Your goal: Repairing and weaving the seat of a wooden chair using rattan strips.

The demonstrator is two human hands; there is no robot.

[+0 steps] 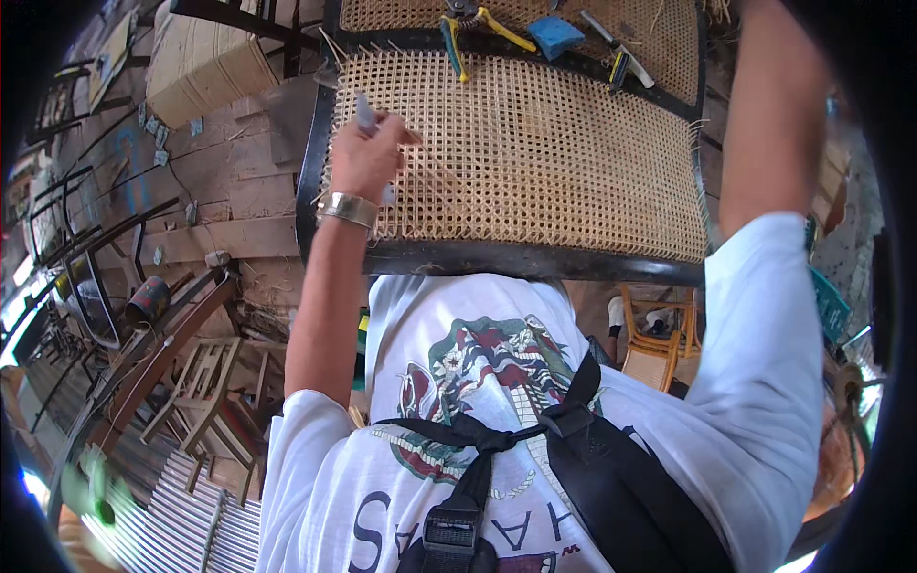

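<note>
Two woven cane panels fill the top of your view: the near one (pixel 535 162) sits in a black frame (pixel 497 258) at twelve o'clock from your chest, the far one (pixel 573 24) just beyond it. No container shows clearly; a cardboard box (pixel 205 62) at eleven o'clock is shut, so its contents are hidden. On the far panel lie yellow-handled pliers (pixel 468 33), a blue sponge (pixel 556 36) and a small tool (pixel 621 57) with a yellow and blue handle, all near each other.

Your left hand (pixel 368 158) rests on the near panel's left edge, at eleven o'clock. Its grip is pressed together around a thin grey tool (pixel 365 115), which stands up out of the fist. A metal bracelet (pixel 349 207) circles that wrist.

Your right arm (pixel 774 124) rises at one o'clock and leaves the view; the hand is out of sight, so I cannot tell its grip.
</note>
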